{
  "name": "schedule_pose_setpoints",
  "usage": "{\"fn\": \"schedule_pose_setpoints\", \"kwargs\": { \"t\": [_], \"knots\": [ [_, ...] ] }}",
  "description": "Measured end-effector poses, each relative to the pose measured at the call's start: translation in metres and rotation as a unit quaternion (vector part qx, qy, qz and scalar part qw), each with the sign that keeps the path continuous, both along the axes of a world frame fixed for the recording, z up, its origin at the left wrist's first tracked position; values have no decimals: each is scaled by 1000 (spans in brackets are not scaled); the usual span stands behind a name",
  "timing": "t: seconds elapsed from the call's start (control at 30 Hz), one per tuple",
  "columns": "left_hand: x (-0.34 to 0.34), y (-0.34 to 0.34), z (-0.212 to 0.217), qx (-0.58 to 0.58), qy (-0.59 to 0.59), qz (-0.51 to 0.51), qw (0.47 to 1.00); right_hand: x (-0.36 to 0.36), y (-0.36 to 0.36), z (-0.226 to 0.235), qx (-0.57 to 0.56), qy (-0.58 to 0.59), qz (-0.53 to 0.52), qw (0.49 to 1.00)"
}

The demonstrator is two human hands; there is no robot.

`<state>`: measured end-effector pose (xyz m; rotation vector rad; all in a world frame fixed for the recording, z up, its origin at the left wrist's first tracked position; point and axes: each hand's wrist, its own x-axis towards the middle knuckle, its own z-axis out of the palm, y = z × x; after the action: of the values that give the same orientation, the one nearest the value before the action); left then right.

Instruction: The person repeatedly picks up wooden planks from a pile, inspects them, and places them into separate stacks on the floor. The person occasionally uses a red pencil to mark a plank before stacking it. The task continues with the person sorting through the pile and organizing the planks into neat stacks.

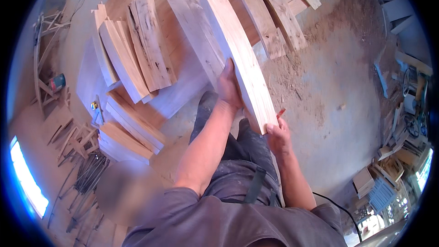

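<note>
Two-handed grip on a squared, pale timber (238,55) that runs from the upper centre of the frame down to just right of centre, a small tenon at its far end. The left hand (230,87), partly closed, clasps the timber's left side near mid-length, thumb lying along it; its remaining fingers are largely hidden. The right hand (279,138) is closed on the near end, thumb on the upper face, with a red pencil-like stick (281,113) projecting from it.

Surface: tenoned boards (121,61) lie grouped at upper left, and further planks (258,16) at upper right. A yellow tape measure (94,105) rests left of centre.

Room: wood debris (292,75) litters the dusty floor (327,132) right of centre. A can (57,83) stands at the left, above a cluster of long metal rods (84,176) at lower left. Handwheels (412,126) and stacked offcuts occupy the right margin; a black cable (342,209) curves at lower right.
</note>
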<state>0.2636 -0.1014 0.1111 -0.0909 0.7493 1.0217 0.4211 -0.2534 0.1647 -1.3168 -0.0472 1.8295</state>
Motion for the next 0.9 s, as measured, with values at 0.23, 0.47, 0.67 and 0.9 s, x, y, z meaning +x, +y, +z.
{"fn": "schedule_pose_setpoints", "kwargs": {
  "t": [0.23, 0.47, 0.67, 0.9],
  "knots": [
    [-53, -4, 20, 50, 15, 35, 998, 40, -15, 22, 57, -89, 72, 992],
    [-77, -24, 107, 98, 87, 61, 989, 50, -33, 44, 111, -85, 78, 987],
    [-121, -48, 139, 136, 131, 142, 972, 52, -41, 50, 150, -56, -24, 987],
    [-138, -93, 150, 96, 177, 189, 961, 52, -53, 64, 208, -36, -8, 978]
  ]
}}
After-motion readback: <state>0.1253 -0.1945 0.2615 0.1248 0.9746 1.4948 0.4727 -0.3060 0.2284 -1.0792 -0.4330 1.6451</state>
